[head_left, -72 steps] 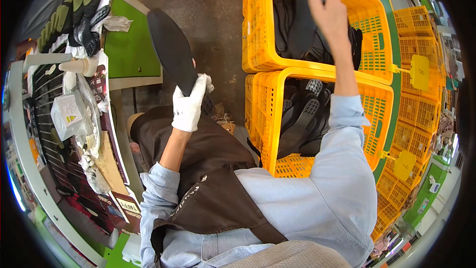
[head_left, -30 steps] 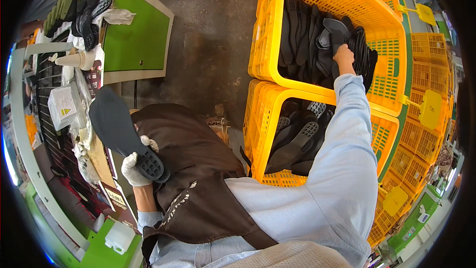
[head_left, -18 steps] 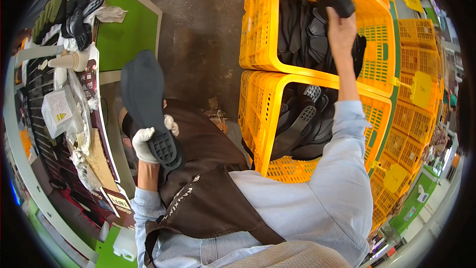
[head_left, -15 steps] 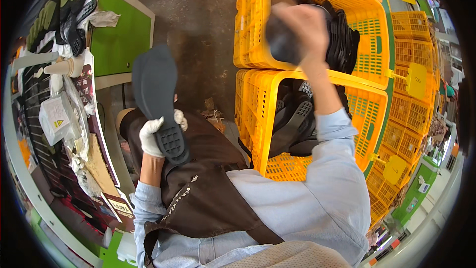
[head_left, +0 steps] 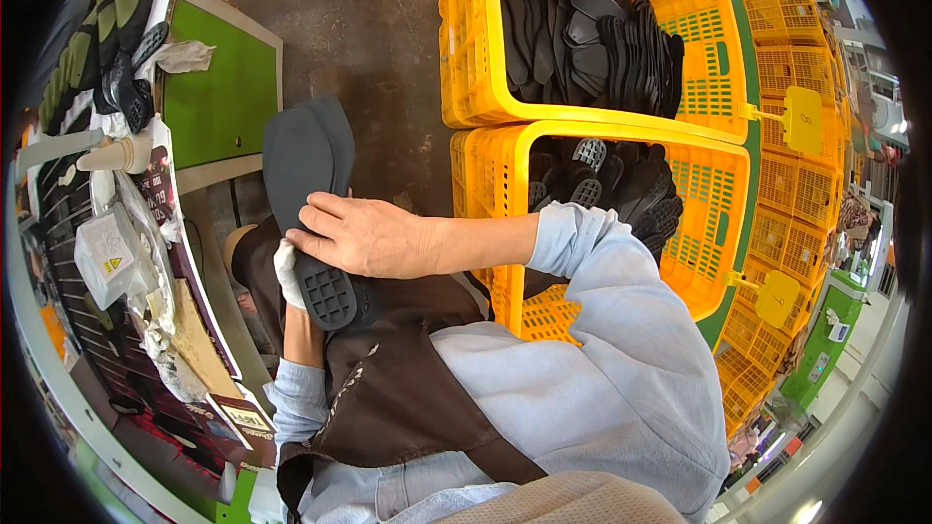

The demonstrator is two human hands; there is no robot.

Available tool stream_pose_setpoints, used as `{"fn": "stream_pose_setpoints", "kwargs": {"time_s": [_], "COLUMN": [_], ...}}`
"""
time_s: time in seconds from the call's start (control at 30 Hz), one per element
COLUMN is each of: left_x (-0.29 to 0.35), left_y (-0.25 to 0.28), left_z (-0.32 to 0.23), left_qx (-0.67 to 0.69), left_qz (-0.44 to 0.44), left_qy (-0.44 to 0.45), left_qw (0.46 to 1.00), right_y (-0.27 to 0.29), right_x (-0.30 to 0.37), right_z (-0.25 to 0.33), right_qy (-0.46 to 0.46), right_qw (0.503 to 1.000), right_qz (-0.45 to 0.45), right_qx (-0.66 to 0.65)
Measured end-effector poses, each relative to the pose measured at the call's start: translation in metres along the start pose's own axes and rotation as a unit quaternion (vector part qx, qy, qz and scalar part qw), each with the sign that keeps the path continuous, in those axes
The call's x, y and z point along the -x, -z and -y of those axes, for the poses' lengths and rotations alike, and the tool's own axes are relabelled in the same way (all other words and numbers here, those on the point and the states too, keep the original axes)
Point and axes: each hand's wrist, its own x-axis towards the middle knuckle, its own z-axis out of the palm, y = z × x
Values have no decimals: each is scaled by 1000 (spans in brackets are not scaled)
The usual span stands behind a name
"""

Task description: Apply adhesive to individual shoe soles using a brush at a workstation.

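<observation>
Head view, left hand: the gloved left hand (head_left: pixel 288 275) is clamped on the dark soles (head_left: pixel 303 150) beside their gridded heel end; the fingers underneath are hidden.
Right hand: the bare right hand (head_left: pixel 374 236) reaches across and lies on the upper face, touching it; whether it pinches anything cannot be told.
Soles: at least two, overlapping, toe ends pointing away, above the brown apron (head_left: pixel 417 398).
Near crate: the near yellow crate (head_left: pixel 485 199), partly behind the right forearm, holds more gridded pieces (head_left: pixel 650 199).
Far crate: the far yellow crate (head_left: pixel 471 58) holds dark flat pieces (head_left: pixel 582 44) in rows.
Step in hand: apparently handling and lining up the held bundle.
Next move: judged to call for even edges and a steady left hold before the right hand lets go.
</observation>
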Motion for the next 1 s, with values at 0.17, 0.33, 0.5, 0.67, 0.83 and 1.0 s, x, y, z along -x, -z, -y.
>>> {"fn": "stream_pose_setpoints", "kwargs": {"time_s": [0.17, 0.33, 0.5, 0.67, 0.83, 1.0], "left_x": [-11, -11, 26, 79, 120, 136], "left_y": [-22, -44, -38, -25, -15, -17], "left_z": [-2, -17, -37, -45, -63, -89], "left_qx": [-72, -96, -79, -140, -123, -172], "left_qz": [-58, 12, 35, -59, -128, -172], "left_qy": [9, -32, -95, -183, -245, -292], "left_qw": [996, 995, 992, 971, 953, 925], "right_y": [20, 128, 253, 299, 310, 317], "right_x": [17, 85, 242, 399, 466, 489], "right_z": [-27, -166, -326, -377, -388, -403], "right_qy": [0, -214, -516, -687, -750, -778], "right_qw": [980, 963, 798, 620, 566, 539], "right_qz": [-8, -136, -45, 168, 126, 97], "right_qx": [-198, 93, 306, 340, 320, 309]}}
